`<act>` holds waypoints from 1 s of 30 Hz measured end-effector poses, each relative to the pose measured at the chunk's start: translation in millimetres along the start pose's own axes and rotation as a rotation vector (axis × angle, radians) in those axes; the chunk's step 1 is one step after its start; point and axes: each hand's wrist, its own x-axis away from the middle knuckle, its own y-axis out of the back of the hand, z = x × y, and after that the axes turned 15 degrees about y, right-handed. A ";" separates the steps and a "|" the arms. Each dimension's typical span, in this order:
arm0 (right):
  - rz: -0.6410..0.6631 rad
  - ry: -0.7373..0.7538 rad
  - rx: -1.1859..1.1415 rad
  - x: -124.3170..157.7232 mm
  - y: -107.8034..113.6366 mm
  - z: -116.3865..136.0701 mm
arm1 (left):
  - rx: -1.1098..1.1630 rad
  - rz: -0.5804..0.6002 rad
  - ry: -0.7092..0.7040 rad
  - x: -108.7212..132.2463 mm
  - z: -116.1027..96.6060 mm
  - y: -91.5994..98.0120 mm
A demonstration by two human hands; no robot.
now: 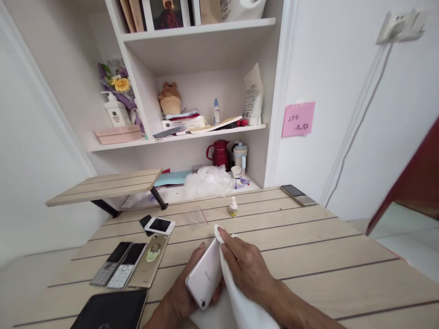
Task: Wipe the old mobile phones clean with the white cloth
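A pale smartphone (206, 278), its back with the camera lens facing up, is held tilted above the table by my left hand (181, 290). The fingers and thumb of that hand wrap round its edges. My right hand (250, 265) pinches a white cloth (236, 301) and presses a fold of it to the phone's far top edge. The rest of the cloth hangs down below the hand towards my lap. Beyond both hands stand a small white-capped bottle (233, 208) and a clear plastic bag (197, 218).
Several phones lie on the left: a white smartphone (160, 225), a gold phone with a ring (151, 260), keypad phones (127, 266) and a black tablet (111, 310). Another keypad phone (298, 195) rests at the back right. A raised wooden stand (106, 186) and a shelf (206, 34) are behind.
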 end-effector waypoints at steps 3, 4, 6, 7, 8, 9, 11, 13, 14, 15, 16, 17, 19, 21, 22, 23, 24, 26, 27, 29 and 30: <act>0.001 -0.068 0.019 -0.4 -1.1 -1.7 | -0.002 -0.056 0.012 0.9 0.1 0.2; 0.001 -0.087 0.016 -0.7 -1.0 -1.5 | -0.003 -0.063 0.008 1.2 0.1 -0.1; 0.003 -0.123 0.012 -1.7 -0.4 -0.4 | -0.001 -0.074 -0.006 1.7 -0.1 -1.0; 0.010 -0.143 0.013 -2.4 0.1 0.4 | 0.008 -0.082 -0.015 1.8 -0.2 -1.5; 0.021 -0.164 0.015 -3.2 0.7 1.4 | 0.020 -0.087 -0.023 1.9 -0.3 -2.0; 0.034 -0.184 0.017 -4.0 1.2 2.3 | 0.031 -0.087 -0.031 1.8 -0.4 -2.4; 0.060 -0.223 0.010 -5.7 2.2 4.1 | 0.039 -0.076 -0.057 1.4 -0.5 -3.5; 0.070 -0.282 -0.051 -7.2 3.2 4.9 | 0.043 -0.068 -0.109 0.8 -0.4 -4.6; 0.067 -0.317 -0.094 -7.8 3.7 4.8 | 0.047 -0.071 -0.143 0.6 -0.4 -5.0; 0.062 -0.353 -0.137 -8.4 4.2 4.5 | 0.055 -0.076 -0.167 0.3 -0.3 -5.4; 0.054 -0.384 -0.174 -8.9 4.7 3.9 | 0.067 -0.080 -0.175 0.1 -0.3 -5.6; 0.043 -0.408 -0.201 -9.3 5.3 3.2 | 0.080 -0.082 -0.172 -0.2 -0.3 -5.7; 0.023 -0.438 -0.232 -10.4 6.6 2.0 | 0.093 -0.084 -0.149 -0.5 -0.3 -5.6; 0.002 -0.470 -0.271 -11.7 8.2 1.6 | 0.095 -0.097 -0.139 -0.5 -0.4 -5.8; -0.009 -0.486 -0.295 -12.5 8.9 1.8 | 0.098 -0.113 -0.147 -0.4 -0.6 -6.2; -0.019 -0.500 -0.323 -13.4 9.5 2.3 | 0.105 -0.131 -0.151 -0.1 -0.8 -6.7; -0.029 -0.514 -0.354 -14.2 9.8 3.0 | 0.112 -0.142 -0.154 0.2 -1.1 -7.4; -0.043 -0.544 -0.437 -15.3 9.5 4.4 | 0.121 -0.151 -0.181 1.1 -2.0 -9.1; -0.044 -0.560 -0.491 -15.5 8.8 5.0 | 0.119 -0.148 -0.189 1.6 -2.6 -9.8; -0.036 -0.595 -0.612 -15.0 6.6 5.5 | 0.098 -0.129 -0.193 2.4 -3.5 -10.7; -0.031 -0.611 -0.669 -14.4 5.6 5.2 | 0.087 -0.120 -0.189 2.6 -3.8 -10.8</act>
